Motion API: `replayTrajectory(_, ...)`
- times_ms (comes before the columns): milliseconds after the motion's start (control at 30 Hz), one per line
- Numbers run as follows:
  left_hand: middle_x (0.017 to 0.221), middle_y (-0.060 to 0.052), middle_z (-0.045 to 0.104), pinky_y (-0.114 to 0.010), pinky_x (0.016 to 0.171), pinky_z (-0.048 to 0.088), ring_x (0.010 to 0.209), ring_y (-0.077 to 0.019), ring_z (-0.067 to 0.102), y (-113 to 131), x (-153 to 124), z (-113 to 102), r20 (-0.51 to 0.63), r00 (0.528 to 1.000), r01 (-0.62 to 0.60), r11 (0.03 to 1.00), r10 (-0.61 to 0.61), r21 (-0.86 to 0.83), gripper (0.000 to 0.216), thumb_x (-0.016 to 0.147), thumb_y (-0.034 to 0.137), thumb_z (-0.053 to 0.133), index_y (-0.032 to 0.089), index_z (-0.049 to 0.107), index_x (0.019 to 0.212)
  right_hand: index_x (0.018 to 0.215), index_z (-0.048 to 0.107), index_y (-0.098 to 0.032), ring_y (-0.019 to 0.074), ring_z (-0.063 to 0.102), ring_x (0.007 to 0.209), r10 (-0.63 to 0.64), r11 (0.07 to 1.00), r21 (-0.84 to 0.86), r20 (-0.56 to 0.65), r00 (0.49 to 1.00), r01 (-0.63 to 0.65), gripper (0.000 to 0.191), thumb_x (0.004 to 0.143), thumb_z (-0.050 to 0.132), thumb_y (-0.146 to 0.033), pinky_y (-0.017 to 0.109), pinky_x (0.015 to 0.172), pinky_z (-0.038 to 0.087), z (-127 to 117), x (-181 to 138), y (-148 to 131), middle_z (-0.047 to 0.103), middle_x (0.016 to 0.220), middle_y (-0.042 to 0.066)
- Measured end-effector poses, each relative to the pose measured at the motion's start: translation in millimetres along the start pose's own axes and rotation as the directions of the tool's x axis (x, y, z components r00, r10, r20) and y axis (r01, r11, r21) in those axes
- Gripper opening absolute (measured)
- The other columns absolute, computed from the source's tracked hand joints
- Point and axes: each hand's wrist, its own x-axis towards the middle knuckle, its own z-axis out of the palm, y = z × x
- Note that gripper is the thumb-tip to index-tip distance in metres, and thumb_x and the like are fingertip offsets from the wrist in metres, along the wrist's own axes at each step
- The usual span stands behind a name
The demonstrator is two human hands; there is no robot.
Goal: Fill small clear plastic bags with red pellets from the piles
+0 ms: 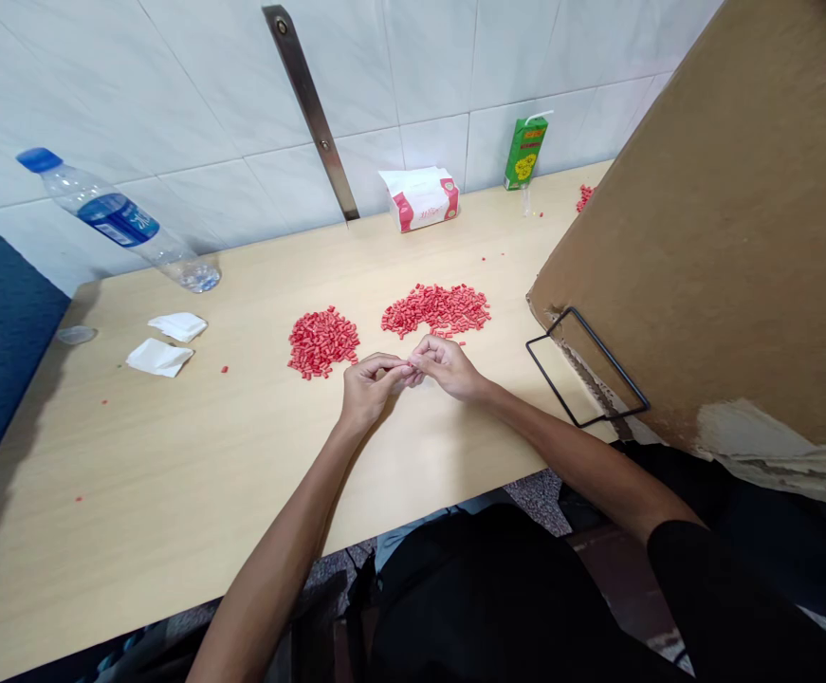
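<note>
My left hand (pixel 368 382) and my right hand (pixel 448 365) meet fingertip to fingertip above the wooden table (pixel 171 455), both pinched on a tiny red piece (pixel 408 366) between them. Just beyond the hands lie two heaps of small red pieces: a left pile (pixel 321 340) and a right pile (pixel 436 309). The piece in my fingers is mostly hidden by the fingertips.
A large cardboard sheet (pixel 725 237) in a black wire stand (pixel 583 370) blocks the right side. A water bottle (pixel 118 220) lies at the back left, near two crumpled tissues (pixel 163 343). A tissue pack (pixel 421 197) and green drink carton (pixel 524 152) stand by the tiled wall. Stray red pieces dot the table.
</note>
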Motion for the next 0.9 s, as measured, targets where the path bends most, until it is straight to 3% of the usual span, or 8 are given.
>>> replayTrajectory(533, 0.073, -0.003, 0.073, -0.029, 0.068, 0.051, 0.069, -0.0166, 0.065, -4.8, -0.9, -1.3, 0.007, 1.000, -0.029, 0.997, 0.029, 0.072, 0.010, 0.070, 0.031, 0.076, 0.021, 0.076, 0.072, 0.080, 0.052, -0.017, 0.0085, 0.058, 0.049, -0.021, 0.998, -0.054, -0.011, 1.000, 0.020, 0.035, 0.081, 0.065, -0.049, 0.020, 0.048, 0.047, 0.2, -1.3, -2.9, 0.065, 0.061, -0.002)
replayTrajectory(900, 0.077, -0.003, 0.073, -0.026, 0.068, 0.049, 0.070, -0.0144, 0.064, -5.7, -1.5, -0.2, 0.001, 1.000, 0.001, 0.995, -0.001, 0.097, 0.013, 0.071, 0.031, 0.074, 0.019, 0.076, 0.076, 0.080, 0.052, -0.018, 0.0081, 0.058, 0.048, -0.025, 0.999, -0.049, -0.033, 0.999, 0.023, 0.034, 0.081, 0.065, -0.049, 0.019, 0.046, 0.045, 1.2, -0.6, -2.2, 0.065, 0.062, -0.003)
